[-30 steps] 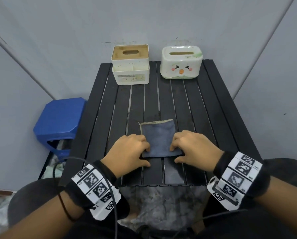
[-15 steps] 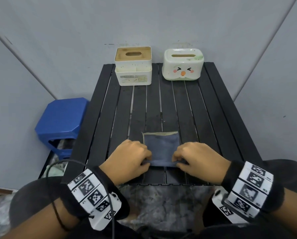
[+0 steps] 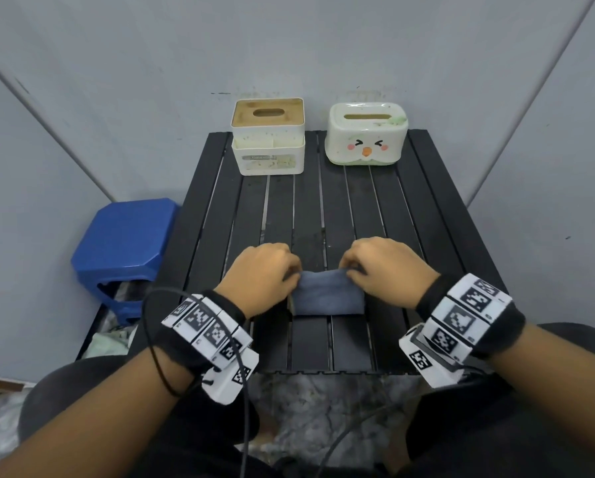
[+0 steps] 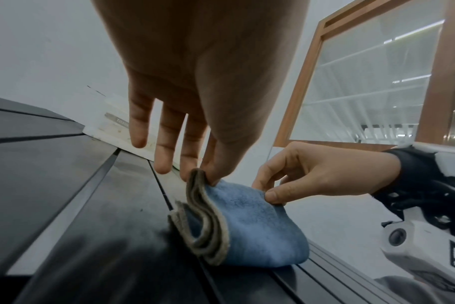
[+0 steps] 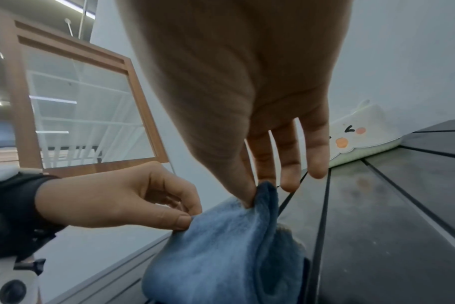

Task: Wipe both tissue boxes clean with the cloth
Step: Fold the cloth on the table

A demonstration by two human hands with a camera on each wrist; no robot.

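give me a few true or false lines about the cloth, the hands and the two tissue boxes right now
1. Both hands pinch the blue cloth. True: left hand, right hand.
2. The cloth lies spread flat. False: it is folded and lifted at its top edge.
3. The box with the face stands right of the wooden-topped box. True.
4. A hand touches a box. False: both boxes stand apart at the table's far end.
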